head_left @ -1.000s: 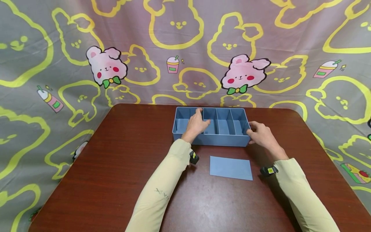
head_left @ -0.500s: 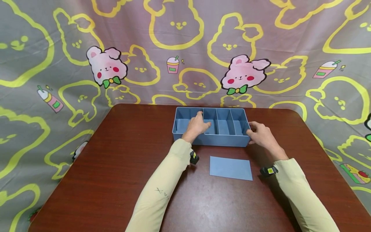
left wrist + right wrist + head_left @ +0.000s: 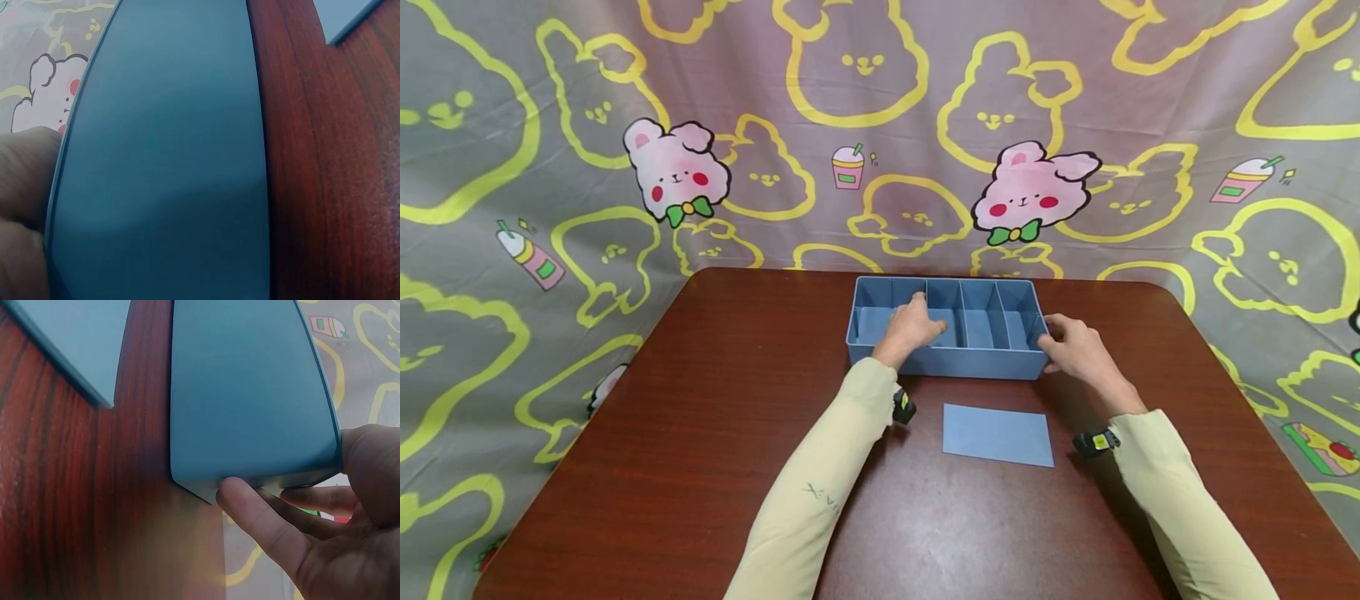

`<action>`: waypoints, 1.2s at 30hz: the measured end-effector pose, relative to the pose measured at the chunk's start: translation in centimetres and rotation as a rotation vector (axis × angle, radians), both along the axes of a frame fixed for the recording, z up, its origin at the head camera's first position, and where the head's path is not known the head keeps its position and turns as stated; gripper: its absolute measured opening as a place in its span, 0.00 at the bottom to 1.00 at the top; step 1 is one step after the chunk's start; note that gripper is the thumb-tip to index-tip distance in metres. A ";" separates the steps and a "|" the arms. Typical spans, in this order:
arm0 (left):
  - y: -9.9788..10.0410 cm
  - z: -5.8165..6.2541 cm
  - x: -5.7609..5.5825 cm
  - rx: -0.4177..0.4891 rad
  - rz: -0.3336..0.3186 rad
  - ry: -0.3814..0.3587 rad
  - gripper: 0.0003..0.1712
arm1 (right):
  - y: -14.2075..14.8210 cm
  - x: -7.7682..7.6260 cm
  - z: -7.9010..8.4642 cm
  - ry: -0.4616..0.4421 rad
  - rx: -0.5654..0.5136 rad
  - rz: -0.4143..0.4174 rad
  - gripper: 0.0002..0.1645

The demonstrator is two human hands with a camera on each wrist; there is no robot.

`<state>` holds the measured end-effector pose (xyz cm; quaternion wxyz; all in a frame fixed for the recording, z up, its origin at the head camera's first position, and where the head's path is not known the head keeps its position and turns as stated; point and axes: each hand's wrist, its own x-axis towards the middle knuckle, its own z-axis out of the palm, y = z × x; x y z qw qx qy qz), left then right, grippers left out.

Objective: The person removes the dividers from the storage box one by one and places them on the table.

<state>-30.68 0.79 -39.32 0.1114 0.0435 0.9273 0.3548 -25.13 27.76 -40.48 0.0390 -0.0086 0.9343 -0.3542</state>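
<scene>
A blue divided box (image 3: 973,364) stands near the back of the table, with upright dividers (image 3: 1003,321) across it. My left hand (image 3: 908,329) reaches over its front wall. Index finger and thumb straddle the divider left of the middle and appear to pinch it; the hand hides where they meet. In the left wrist view only part of that hand (image 3: 24,206) shows behind the box's rim. My right hand (image 3: 1073,348) grips the box's right end. In the right wrist view its fingers (image 3: 262,519) curl against the end wall. A loose flat blue panel (image 3: 997,435) lies in front.
The brown table (image 3: 715,433) has rounded back corners, and the box sits near its back edge. A patterned cloth (image 3: 745,75) hangs right behind and along the sides. Small black wrist cameras (image 3: 1094,442) hang below both wrists.
My left hand has shifted slightly toward me and to the right along the divider. The right hand, the box and the loose panel have not moved.
</scene>
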 end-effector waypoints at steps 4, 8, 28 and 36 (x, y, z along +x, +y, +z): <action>0.0 0.0 0.0 -0.004 -0.005 -0.012 0.45 | 0.0 0.0 0.0 0.004 0.007 0.000 0.32; 0.0 0.0 0.0 -0.020 -0.017 -0.023 0.45 | 0.0 0.0 0.0 0.005 0.008 -0.001 0.32; -0.2 -0.1 -0.5 0.006 -0.046 -0.119 0.40 | 0.0 0.0 0.0 0.003 0.005 0.002 0.32; -0.3 -0.3 -0.5 0.041 -0.033 -0.092 0.39 | 0.0 -0.1 0.1 -0.001 0.002 0.000 0.32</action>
